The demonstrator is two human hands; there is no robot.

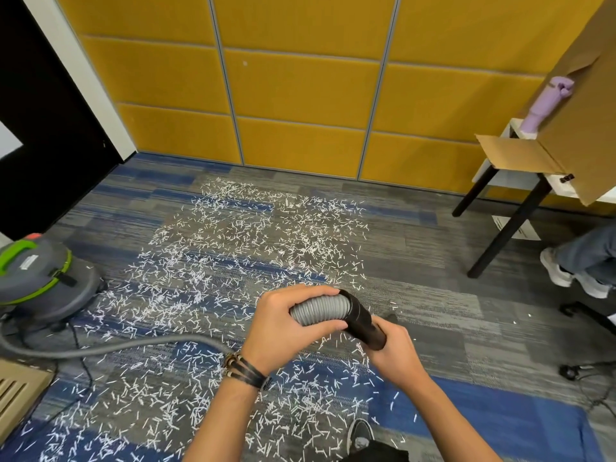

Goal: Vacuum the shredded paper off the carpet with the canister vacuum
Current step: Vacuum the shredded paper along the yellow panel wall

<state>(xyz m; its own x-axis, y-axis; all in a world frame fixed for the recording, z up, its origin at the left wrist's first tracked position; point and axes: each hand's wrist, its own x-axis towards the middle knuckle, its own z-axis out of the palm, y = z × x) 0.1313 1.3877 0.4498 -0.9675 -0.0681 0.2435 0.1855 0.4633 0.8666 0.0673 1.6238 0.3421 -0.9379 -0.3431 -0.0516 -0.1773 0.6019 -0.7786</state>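
Observation:
White shredded paper (253, 241) lies scattered over the grey and blue carpet (433, 305), from near the yellow wall down to my feet. The grey canister vacuum (40, 278) with green trim stands at the left. Its grey ribbed hose (320, 310) runs along the floor and up into my hands. My left hand (286, 325) grips the ribbed hose end. My right hand (393, 348) holds the black nozzle (361, 320) fitted on that end. The nozzle is held above the carpet, its mouth hidden by my right hand.
A table with black legs (510, 228) stands at the right, with a cardboard box (566, 128) on it. Another person's leg and white shoes (573, 275) are at the far right. A black power cord (83, 371) trails from the vacuum. A dark door (43, 128) is at left.

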